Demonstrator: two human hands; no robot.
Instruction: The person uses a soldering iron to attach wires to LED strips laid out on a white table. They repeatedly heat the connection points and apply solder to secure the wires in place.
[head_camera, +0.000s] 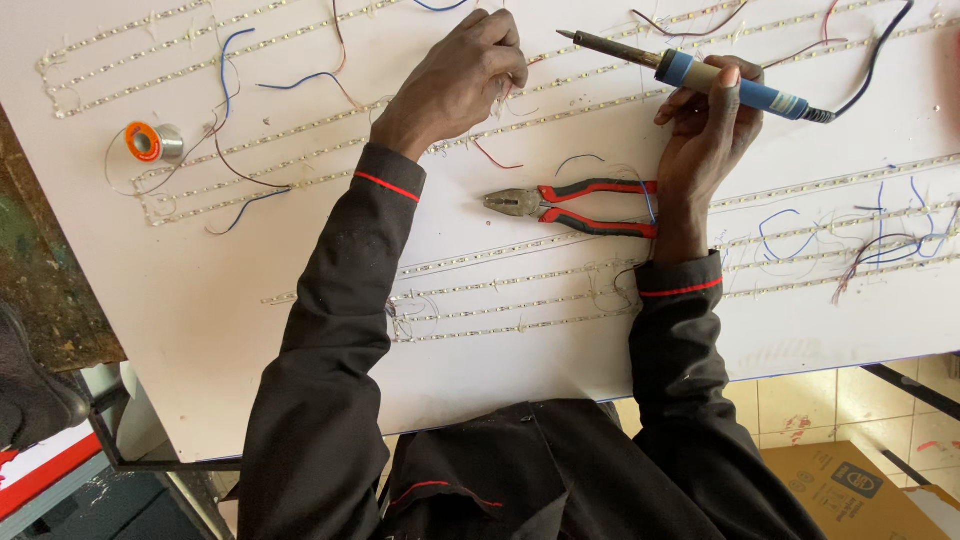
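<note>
Pliers (570, 208) lie on board (200, 330) between both hands. Solder spool (152, 141) sits far left; soldering iron (690, 72) held above pliers, right.

My white counter (200, 330) fills most of the view under even light. Below its right edge I see pale floor tiles (800, 405) and a brown cardboard box (850, 485); a worn, stained surface (40, 270) lies left.

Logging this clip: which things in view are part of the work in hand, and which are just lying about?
In use:
- soldering iron, held in the right hand
- light strips on the white board, pinched by the left hand

Lying about:
- pliers, red and black handles
- solder spool
- cardboard box on the floor
</note>
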